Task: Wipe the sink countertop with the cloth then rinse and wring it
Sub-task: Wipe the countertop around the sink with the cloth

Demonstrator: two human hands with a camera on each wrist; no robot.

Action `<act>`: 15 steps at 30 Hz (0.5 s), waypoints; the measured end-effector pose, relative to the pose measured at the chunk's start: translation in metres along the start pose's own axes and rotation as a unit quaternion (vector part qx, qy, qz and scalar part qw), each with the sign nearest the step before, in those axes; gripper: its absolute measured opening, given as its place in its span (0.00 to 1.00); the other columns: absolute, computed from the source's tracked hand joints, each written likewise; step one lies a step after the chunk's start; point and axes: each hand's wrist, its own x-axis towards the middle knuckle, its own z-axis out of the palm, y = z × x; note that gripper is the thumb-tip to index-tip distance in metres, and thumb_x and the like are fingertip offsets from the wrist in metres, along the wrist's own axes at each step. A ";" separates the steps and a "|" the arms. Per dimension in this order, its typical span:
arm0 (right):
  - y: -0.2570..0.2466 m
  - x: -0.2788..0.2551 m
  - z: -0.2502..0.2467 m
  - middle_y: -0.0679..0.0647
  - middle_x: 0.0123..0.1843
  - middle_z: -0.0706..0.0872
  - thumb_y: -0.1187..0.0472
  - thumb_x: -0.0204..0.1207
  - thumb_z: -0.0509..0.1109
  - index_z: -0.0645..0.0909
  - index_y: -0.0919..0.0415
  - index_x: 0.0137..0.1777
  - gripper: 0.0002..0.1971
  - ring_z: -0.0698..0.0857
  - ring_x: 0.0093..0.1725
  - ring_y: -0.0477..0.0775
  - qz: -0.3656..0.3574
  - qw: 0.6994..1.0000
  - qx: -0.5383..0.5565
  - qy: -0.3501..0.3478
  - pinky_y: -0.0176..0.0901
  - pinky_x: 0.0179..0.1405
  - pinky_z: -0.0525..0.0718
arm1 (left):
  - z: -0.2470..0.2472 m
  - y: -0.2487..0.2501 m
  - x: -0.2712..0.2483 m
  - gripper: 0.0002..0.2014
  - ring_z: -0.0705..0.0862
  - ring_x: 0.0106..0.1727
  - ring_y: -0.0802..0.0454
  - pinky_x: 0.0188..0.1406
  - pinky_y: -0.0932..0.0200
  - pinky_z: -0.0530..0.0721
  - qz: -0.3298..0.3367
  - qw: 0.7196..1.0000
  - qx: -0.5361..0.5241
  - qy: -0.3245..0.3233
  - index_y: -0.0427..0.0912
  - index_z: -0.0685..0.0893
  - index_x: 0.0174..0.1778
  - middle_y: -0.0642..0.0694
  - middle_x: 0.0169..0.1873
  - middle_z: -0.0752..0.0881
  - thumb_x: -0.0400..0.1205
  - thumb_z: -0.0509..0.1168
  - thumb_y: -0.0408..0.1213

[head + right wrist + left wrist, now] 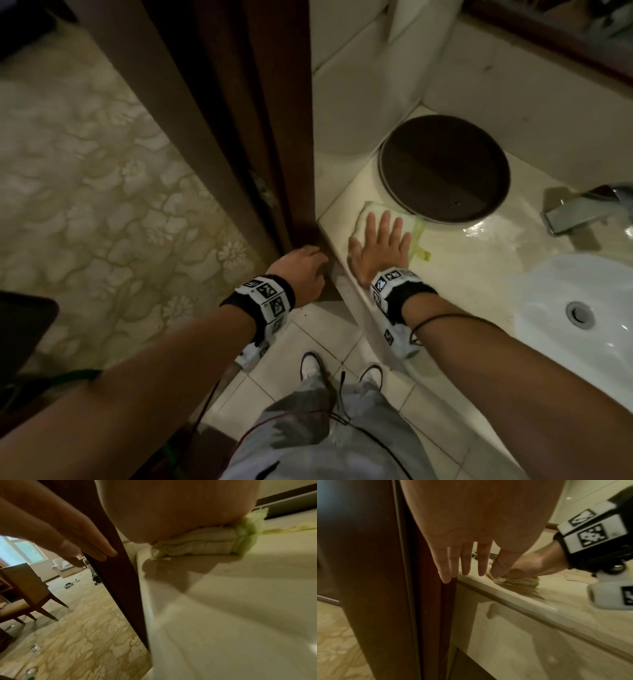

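A folded white cloth with a green edge (376,214) (197,543) (518,580) lies on the cream countertop (462,270) near its left end. My right hand (380,246) presses flat on the cloth, fingers straight and spread. My left hand (305,270) (465,566) hangs beside the counter's left corner with straight fingers, its fingertips (447,579) touching the dark wooden door frame (239,137) and holding nothing. The white sink basin (565,329) sits to the right of the cloth.
A round dark tray (445,168) stands just behind the cloth. A chrome tap (579,209) is at the right above the basin, with a wet patch (486,226) near it. Tiled floor (308,335) and my shoes lie below; patterned carpet (85,188) spreads left.
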 end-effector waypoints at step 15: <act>0.029 -0.050 0.029 0.51 0.86 0.33 0.41 0.85 0.37 0.32 0.46 0.84 0.31 0.32 0.85 0.58 -0.140 0.990 -0.030 0.006 0.60 0.83 0.37 | -0.006 0.010 0.001 0.19 0.79 0.66 0.45 0.64 0.50 0.78 -0.009 0.999 0.050 -0.009 0.49 0.76 0.72 0.47 0.69 0.76 0.84 0.56 0.43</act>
